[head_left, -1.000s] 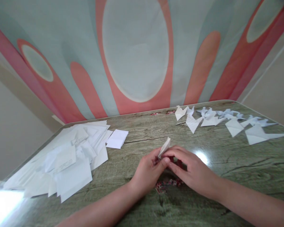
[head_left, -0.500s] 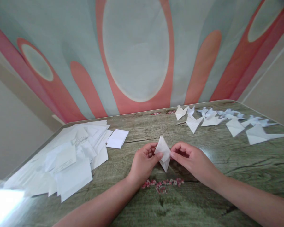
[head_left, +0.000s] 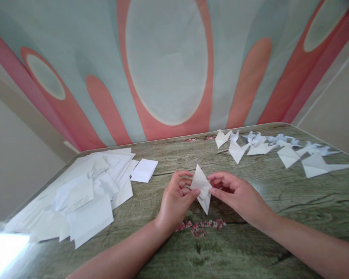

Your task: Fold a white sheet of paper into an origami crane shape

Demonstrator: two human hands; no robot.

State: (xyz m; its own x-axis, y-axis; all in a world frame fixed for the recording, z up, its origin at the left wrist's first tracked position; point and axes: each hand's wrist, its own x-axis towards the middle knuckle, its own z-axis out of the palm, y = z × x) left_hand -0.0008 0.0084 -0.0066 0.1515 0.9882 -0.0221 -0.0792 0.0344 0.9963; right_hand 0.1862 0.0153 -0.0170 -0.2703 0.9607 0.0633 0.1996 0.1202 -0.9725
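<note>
A white piece of folded paper [head_left: 202, 184], diamond-shaped with pointed top and bottom, is held above the middle of the table. My left hand [head_left: 177, 197] pinches its left side, the thumb lying on the front face and the fingers behind. At the right corner, my right hand [head_left: 231, 192] grips the paper between thumb and fingertips. A crosswise fold edge shows on its lower half. The back of the paper and some fingertips are hidden.
A spread pile of white paper sheets [head_left: 90, 223] covers the table's left side, with a small stack of folded paper [head_left: 144, 170] beside it. Several folded paper birds [head_left: 317, 164] stand at the back right of the wood-patterned table [head_left: 168, 255]. A patterned wall [head_left: 167, 58] rises behind.
The diamond of paper has tilted slightly, and its lower tip sits a little lower and further right. My fingers have spread somewhat around it; both hands keep hold.
</note>
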